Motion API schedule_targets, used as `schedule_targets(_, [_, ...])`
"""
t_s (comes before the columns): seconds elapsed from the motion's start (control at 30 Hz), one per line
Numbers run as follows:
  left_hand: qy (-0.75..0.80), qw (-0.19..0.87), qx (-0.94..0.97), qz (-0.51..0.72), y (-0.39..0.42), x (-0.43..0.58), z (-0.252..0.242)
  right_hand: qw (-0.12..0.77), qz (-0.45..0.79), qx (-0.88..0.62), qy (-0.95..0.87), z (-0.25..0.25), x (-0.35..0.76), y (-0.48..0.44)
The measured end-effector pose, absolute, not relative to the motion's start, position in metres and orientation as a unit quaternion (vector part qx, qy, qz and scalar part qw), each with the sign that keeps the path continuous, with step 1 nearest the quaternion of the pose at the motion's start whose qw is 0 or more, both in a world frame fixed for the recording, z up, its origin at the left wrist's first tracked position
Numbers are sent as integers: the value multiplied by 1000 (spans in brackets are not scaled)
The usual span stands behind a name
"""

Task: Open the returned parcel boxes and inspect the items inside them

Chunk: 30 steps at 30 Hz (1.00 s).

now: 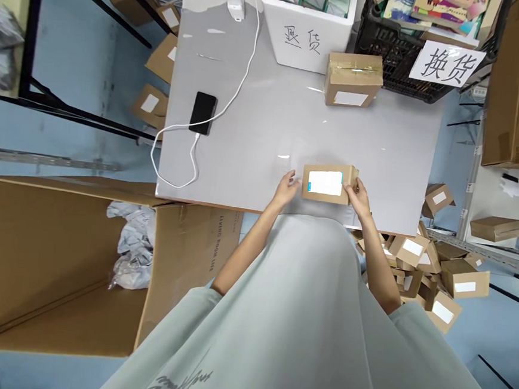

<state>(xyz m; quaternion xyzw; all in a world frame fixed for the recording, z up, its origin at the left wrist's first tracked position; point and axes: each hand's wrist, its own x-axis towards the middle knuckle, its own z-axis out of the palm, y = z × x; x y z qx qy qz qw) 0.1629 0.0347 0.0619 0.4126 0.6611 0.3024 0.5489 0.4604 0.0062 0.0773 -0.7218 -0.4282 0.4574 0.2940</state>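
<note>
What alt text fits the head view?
A person's right hand grips the right end of a small labelled cardboard box on a grey table, the left hand open beside its left end. Farther back are a plugged-in phone, another box and a white bin.

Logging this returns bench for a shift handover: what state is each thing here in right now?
Small box: closed, label showing, right grip shut on its end.
Left grip: open, by the box's other end.
Far box: taped shut, standing on the table.
Phone: screen dark, cable plugged in.
Big carton: open, crumpled bags inside.
Black crate: heaped with books.
</note>
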Motion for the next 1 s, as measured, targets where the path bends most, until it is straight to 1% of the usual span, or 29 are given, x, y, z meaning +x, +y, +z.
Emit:
schedule_targets(0.13, [611,633,401,255,34,161,47,319,516,-693,-390,68,475,3])
schedule_targets(0.23, [585,659,399,253,28,168,48,324,531,-691,-369,62,473,0])
schedule_targets(0.4, [647,605,379,266,26,162,57,347,532,-647,-421,60,458,5])
schedule_targets(0.5, [656,577,386,296,23,147,61,369,531,-614,-452,68,448,7])
schedule_targets(0.57, [651,560,403,316,18,137,61,365,538,-603,-462,73,441,5])
schedule_targets(0.73, [664,541,392,335,2,123,54,319,560,-568,-513,71,444,-5])
schedule_targets(0.77, [663,545,390,334,0,122,52,314,540,-584,-518,67,451,-5])
schedule_targets(0.83, [657,552,393,330,-3,121,49,290,463,-660,-515,56,471,-5])
schedule_targets(0.87, [655,554,395,329,-5,121,48,263,415,-708,-507,51,482,-5])
schedule_targets(0.93, [654,552,397,331,-6,120,46,182,337,-784,-489,41,501,-6])
schedule_targets(1.0, [653,547,405,333,-6,119,46,98,295,-815,-490,34,512,-9])
